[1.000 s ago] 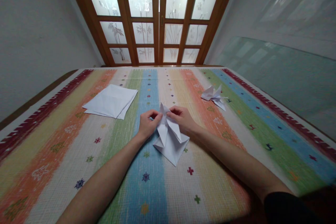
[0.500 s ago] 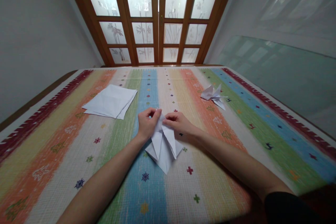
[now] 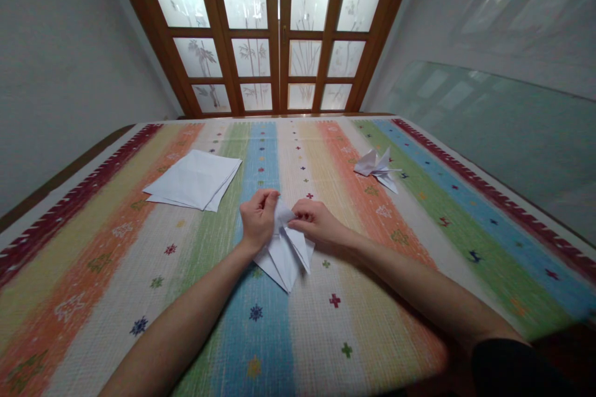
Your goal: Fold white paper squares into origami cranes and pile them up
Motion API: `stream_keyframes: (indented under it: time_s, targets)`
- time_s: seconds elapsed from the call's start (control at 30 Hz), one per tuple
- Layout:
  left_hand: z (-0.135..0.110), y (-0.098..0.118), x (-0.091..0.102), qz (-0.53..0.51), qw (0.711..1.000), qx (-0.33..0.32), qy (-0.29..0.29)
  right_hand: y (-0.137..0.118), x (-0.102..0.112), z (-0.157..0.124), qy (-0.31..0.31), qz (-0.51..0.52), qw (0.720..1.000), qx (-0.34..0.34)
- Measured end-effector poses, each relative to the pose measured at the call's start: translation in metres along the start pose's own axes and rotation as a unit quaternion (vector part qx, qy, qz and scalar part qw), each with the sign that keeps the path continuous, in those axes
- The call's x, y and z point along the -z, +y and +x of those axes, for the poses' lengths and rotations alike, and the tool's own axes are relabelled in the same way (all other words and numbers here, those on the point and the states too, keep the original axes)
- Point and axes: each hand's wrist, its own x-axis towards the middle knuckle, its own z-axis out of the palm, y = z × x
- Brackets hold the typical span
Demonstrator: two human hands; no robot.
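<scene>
A partly folded sheet of white paper [image 3: 282, 260] lies in front of me, its loose flaps pointing toward me. My left hand [image 3: 259, 217] is closed on its upper left edge, thumb on top. On the other side, my right hand [image 3: 317, 220] pinches the paper's upper right edge between thumb and fingers. The fingertips of both hands partly hide the far end of the fold.
Beyond my left hand rests a small stack of white square sheets [image 3: 193, 178]. A folded paper crane [image 3: 378, 169] sits at the far right. Both are on a striped tablecloth [image 3: 233, 347]. Wooden doors with frosted panes [image 3: 254, 56] stand behind the table.
My left hand has shifted slightly left and turned. The paper has tilted with its near point drawn a little up and left, and its flaps have changed position.
</scene>
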Motion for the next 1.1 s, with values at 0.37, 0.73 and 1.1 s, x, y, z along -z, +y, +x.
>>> stream_keyframes:
  time_s: [0.37, 0.73, 1.1]
  targets:
    - [0.008, -0.026, 0.007, 0.061, 0.943, -0.044, -0.325, 0.04, 0.019, -0.018, 0.017, -0.29, 0.938, 0.192]
    - [-0.007, -0.022, 0.009, 0.332, 0.804, -0.17, -0.463, 0.028, 0.023, -0.052, -0.058, -0.219, 0.964, 0.141]
    - [-0.024, -0.017, -0.001, 0.379, 0.787, -0.127, -0.47, 0.011, 0.015, -0.032, 0.029, -0.137, 0.972, -0.188]
